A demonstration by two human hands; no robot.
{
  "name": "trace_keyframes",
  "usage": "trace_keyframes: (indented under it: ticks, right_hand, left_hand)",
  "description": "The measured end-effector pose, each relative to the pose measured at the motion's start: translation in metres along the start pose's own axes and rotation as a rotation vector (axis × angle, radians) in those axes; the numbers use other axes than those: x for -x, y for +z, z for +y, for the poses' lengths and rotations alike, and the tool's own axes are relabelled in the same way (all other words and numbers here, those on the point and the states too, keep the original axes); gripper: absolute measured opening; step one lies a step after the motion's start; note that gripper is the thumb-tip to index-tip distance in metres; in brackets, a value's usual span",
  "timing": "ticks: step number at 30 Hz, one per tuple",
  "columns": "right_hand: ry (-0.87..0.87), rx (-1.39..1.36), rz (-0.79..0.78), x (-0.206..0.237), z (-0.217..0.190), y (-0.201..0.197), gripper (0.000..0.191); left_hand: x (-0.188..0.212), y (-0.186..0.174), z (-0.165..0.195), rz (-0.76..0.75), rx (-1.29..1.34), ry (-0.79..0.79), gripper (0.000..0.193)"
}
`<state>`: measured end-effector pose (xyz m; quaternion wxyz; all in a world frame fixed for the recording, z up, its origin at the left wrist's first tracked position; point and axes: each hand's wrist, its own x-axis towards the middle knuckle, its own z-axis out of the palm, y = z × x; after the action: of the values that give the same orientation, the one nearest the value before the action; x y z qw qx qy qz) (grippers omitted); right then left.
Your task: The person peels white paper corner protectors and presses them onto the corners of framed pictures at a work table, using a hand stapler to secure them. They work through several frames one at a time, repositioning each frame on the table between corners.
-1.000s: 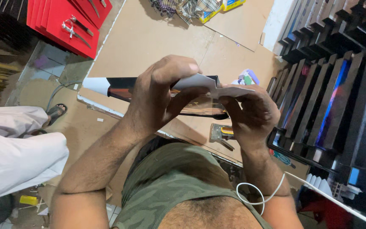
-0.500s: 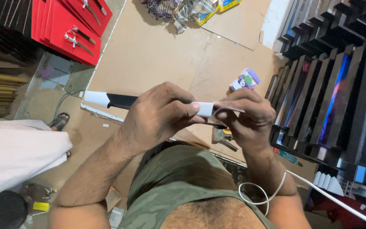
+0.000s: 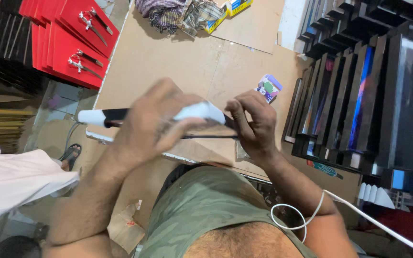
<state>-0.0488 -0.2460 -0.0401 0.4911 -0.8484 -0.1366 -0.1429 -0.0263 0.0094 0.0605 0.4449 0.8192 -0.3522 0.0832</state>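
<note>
- Two hands are on one long flat frame held edge-on over the near edge of the brown board table (image 3: 178, 62): the black frame (image 3: 115, 115) runs level across the view, with a white wrapped corner at its far left end.
- The left hand (image 3: 154, 126) is clenched over the top of the frame, fingers curled down its front, covering its middle.
- The right hand (image 3: 253, 128) has its fingertips pinched on the frame's right end, just beside a band of white wrapping (image 3: 199, 112) that shows between the two hands.
- Judging by what shows, the left corner is already covered and the white piece at the right end is being pressed or fitted on; I can't tell whether it is fully seated, since the fingers hide the join.
- Whatever lies on the underside of the frame is hidden, so how much remains there is unclear.
- Beyond the right hand, a rack of upright black frames (image 3: 359, 95) stands close together, none visibly wrapped in white at the corners.
- Far left on the table edge, red boards with small daggers (image 3: 72, 43) mounted on them lie stacked, well apart from the hands.
- A small colourful packet (image 3: 268, 87) lies on the board just past the right hand, untouched.
</note>
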Motion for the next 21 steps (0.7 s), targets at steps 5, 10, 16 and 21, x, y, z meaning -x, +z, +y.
trace_keyframes:
  ticks: [5,10,16,21]
  right_hand:
    - [-0.004,0.651,-0.073,0.059,0.07,-0.008,0.026]
    - [0.157,0.704,-0.307,0.121,0.12,-0.005,0.057]
    - [0.121,0.767,-0.5,0.113,0.127,-0.004,0.06]
    - [0.473,0.658,-0.656,0.098,0.124,0.009,0.037]
  left_hand:
    - [0.021,0.008,-0.011,0.136,-0.213,-0.025,0.036]
    - [0.054,0.119,-0.055,0.004,-0.1,-0.153,0.029]
    - [0.082,0.217,-0.116,-0.037,-0.185,-0.157,0.024]
    - [0.085,0.218,-0.131,-0.084,-0.198,-0.112,0.024]
